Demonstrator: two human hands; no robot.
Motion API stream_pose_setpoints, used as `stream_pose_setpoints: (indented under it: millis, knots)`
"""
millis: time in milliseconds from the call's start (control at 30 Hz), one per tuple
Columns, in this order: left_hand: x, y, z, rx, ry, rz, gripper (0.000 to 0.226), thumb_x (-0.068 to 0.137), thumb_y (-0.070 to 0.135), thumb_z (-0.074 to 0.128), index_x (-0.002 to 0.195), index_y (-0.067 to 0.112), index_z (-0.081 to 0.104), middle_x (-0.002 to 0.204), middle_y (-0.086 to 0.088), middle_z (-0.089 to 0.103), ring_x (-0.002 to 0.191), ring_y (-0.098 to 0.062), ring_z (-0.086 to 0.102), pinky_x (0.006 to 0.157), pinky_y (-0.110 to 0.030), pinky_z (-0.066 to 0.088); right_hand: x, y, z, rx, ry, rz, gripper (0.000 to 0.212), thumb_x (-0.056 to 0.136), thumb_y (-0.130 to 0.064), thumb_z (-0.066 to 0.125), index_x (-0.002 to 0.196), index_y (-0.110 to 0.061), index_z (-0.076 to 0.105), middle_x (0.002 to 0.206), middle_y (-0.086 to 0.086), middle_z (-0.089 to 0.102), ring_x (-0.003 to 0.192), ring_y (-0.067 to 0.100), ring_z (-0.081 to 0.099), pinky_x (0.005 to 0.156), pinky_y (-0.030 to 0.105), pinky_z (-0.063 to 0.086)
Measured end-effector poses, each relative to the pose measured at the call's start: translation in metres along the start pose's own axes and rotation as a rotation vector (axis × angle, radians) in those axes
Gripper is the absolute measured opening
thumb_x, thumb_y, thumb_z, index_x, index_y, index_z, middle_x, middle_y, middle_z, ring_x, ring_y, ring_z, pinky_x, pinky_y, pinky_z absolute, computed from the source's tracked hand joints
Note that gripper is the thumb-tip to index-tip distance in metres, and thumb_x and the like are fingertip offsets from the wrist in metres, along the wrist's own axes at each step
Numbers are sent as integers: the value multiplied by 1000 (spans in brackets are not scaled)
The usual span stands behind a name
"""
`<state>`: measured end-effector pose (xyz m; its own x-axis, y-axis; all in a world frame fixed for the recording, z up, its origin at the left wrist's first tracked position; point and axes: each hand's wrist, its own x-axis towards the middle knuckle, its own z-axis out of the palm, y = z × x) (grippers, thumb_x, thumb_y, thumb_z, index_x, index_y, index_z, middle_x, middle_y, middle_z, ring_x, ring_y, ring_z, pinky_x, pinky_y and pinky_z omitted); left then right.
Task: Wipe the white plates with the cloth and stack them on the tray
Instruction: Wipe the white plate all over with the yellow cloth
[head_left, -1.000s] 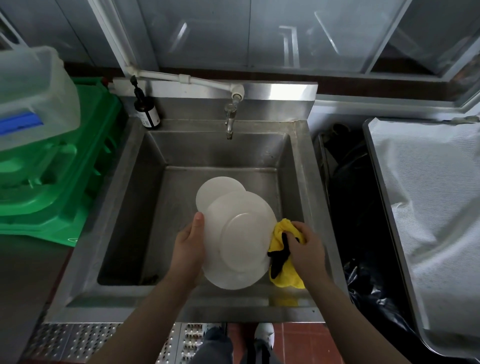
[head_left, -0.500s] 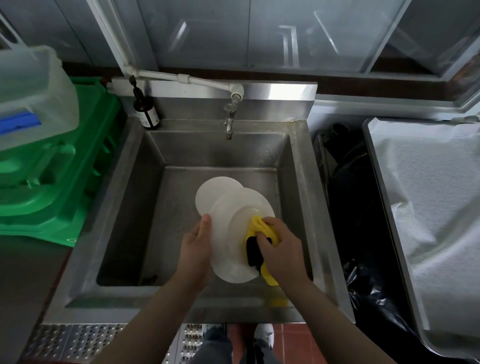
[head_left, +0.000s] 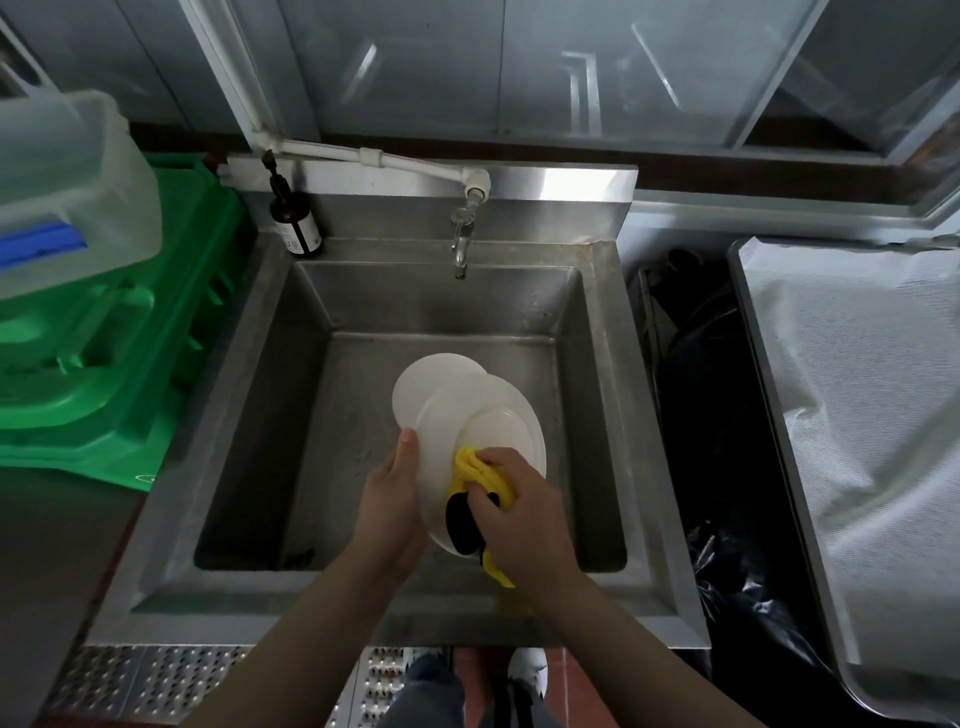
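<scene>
Over the steel sink (head_left: 249, 364), my left hand (head_left: 387, 499) grips the left rim of a white plate (head_left: 467, 421), which is tilted on edge with its underside toward me. My right hand (head_left: 519, 509) holds a bunched yellow and black cloth (head_left: 467, 483) against the lower part of that plate. A second white plate (head_left: 415, 384) lies on the sink floor behind it, partly hidden. The metal tray (head_left: 748, 322) lined with white cloth sits at the right, with no plates visible on it.
A tap (head_left: 460, 244) hangs over the sink's back wall, and a brown pump bottle (head_left: 296, 223) stands at its back left corner. Green crates (head_left: 104, 353) under a clear plastic tub (head_left: 67, 182) fill the left. A black bin bag (head_left: 727, 467) sits between sink and tray.
My right hand has carried the cloth from the plate's right edge onto its surface and down toward its lower part. The plate has tilted more on edge in my left hand.
</scene>
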<state>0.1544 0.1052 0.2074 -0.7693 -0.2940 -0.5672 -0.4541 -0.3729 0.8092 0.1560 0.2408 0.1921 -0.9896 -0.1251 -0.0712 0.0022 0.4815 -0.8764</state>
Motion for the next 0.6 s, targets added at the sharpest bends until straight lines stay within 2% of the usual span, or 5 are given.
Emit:
stream_pose_setpoints:
  millis: [133, 200, 300, 467, 600]
  knots:
    - [-1, 1, 2, -27, -14, 0, 51, 104, 45, 41, 131, 7, 60, 115, -16, 72, 105, -32, 71, 92, -50, 56, -2, -4, -1, -11, -16, -46, 25, 89, -29, 61, 114, -31, 60, 107, -27, 58, 102, 0, 55, 94, 19, 46]
    - [-1, 1, 2, -46, 2, -6, 50, 104, 45, 41, 131, 7, 60, 114, -15, 73, 104, -32, 71, 91, -50, 56, -2, -6, -2, -9, -25, -51, 26, 88, -29, 61, 114, -29, 60, 108, -21, 61, 102, 0, 55, 93, 17, 45]
    - [1, 0, 3, -66, 12, -15, 49, 104, 43, 41, 129, 6, 61, 111, -15, 74, 100, -30, 73, 83, -44, 60, -5, -7, 0, -12, -57, -41, 28, 87, -25, 64, 115, -27, 60, 110, -17, 61, 103, 2, 55, 92, 16, 45]
    - [4, 0, 6, -67, 24, -48, 41, 104, 43, 43, 120, 12, 64, 97, -7, 77, 82, -20, 76, 60, -32, 60, -15, -13, 10, -103, -134, -120, 35, 85, -27, 63, 120, -25, 59, 114, -8, 61, 106, 5, 53, 90, 2, 33]
    - [3, -1, 4, -73, 12, -59, 41, 104, 44, 43, 120, 13, 63, 92, -4, 78, 82, -20, 76, 59, -31, 60, -15, -15, 9, -120, -146, -146, 35, 87, -26, 63, 122, -23, 59, 115, -7, 62, 105, 6, 54, 94, 14, 41]
